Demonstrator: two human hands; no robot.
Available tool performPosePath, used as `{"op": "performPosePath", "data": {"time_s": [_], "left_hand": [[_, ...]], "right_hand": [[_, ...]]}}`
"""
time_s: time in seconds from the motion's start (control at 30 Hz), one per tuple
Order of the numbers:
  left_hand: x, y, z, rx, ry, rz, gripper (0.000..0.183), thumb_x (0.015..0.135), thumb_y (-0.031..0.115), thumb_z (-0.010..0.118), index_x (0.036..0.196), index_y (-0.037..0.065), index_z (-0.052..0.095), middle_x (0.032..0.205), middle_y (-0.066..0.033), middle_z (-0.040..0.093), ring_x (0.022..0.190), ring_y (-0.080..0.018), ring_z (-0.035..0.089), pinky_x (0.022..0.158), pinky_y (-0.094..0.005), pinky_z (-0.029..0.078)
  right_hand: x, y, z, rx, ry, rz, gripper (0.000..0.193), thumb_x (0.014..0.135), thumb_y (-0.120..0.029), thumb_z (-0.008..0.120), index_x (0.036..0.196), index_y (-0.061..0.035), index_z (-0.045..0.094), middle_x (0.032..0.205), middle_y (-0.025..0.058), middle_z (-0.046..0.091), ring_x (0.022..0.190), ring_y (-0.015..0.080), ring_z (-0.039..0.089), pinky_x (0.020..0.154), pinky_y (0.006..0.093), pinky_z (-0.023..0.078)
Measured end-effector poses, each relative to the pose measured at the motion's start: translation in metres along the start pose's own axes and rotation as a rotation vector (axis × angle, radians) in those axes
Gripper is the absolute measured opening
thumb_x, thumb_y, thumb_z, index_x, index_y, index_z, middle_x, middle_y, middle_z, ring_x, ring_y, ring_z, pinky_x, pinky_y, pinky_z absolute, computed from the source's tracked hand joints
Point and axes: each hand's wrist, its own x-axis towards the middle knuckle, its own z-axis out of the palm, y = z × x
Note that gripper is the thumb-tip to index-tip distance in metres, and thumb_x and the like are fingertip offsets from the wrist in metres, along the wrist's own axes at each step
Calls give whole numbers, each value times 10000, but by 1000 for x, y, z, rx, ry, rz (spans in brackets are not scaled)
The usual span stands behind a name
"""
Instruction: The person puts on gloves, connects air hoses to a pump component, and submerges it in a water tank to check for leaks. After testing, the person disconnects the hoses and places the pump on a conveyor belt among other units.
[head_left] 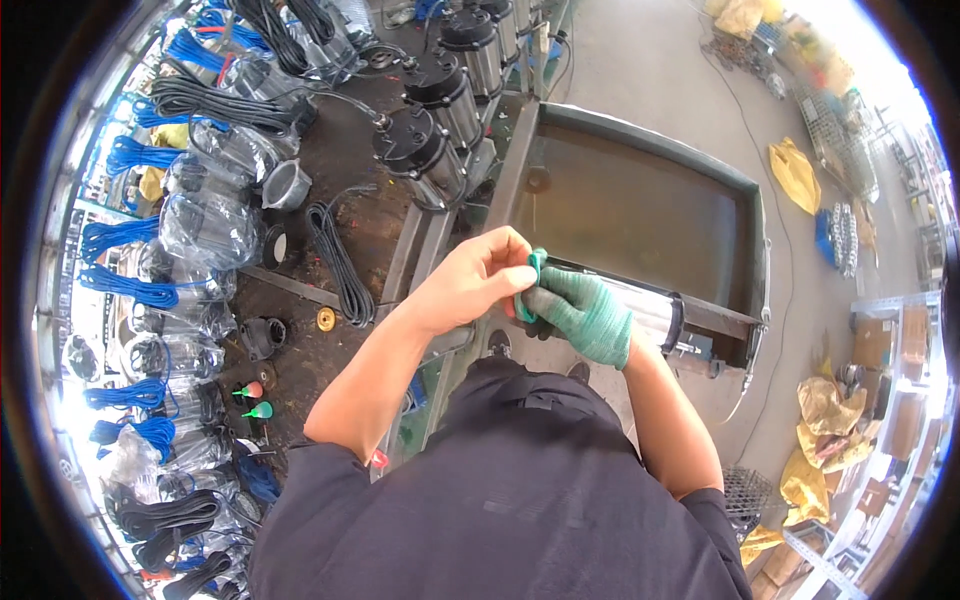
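Observation:
My bare left hand [470, 282] is closed, thumb and fingers pinching green glove fabric [535, 262] in front of my body. A green knit work glove [602, 325] covers my right hand [580, 308], whose fingers are curled close against the left fingertips. I cannot tell whether the pinched fabric is part of this glove or a second one. Just beyond my right hand, a shiny steel cylindrical pump [645, 312] with a dark end lies along the near side of a water tank [640, 130]. The gloved hand partly hides it.
Several steel pumps with black tops [412, 145] stand left of the tank. On the dark workbench [335, 240] are a coiled black cable [340, 265], a grey cup [287, 185], a brass ring [326, 319] and bagged pumps with blue cords. Yellow sacks [795, 175] lie at right.

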Motion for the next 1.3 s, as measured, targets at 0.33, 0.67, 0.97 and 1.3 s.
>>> {"op": "performPosePath", "data": {"time_s": [0.33,0.67,0.97,1.3], "left_hand": [[-1,-17,30,666,116,269,21,952,45,562,968,41,575,871,-46,597,689,-157,623,628,-320,517],[13,-13,38,15,-28,-464,218,1039,112,398,1160,117,579,572,-10,452,451,-122,475,385,-285,396],[11,-21,33,-565,98,-409,300,1052,73,348,1242,154,567,579,55,334,398,-42,299,311,-184,265],[51,-68,64,-413,269,67,283,1054,100,463,1251,24,652,1098,-135,733,844,-170,705,643,-289,563]], "right_hand": [[-34,25,-3,-360,212,122,200,946,-227,623,947,-38,686,833,216,685,758,351,684,685,441,522],[-46,65,19,-965,533,-484,133,751,-158,734,808,-111,623,736,115,603,664,316,628,602,427,509],[-46,80,14,-982,464,-534,195,743,-200,748,814,-115,589,741,79,562,688,286,602,633,425,485],[-45,66,23,-930,369,-719,135,767,-170,708,859,-103,635,734,57,571,654,248,577,604,397,464]]}}
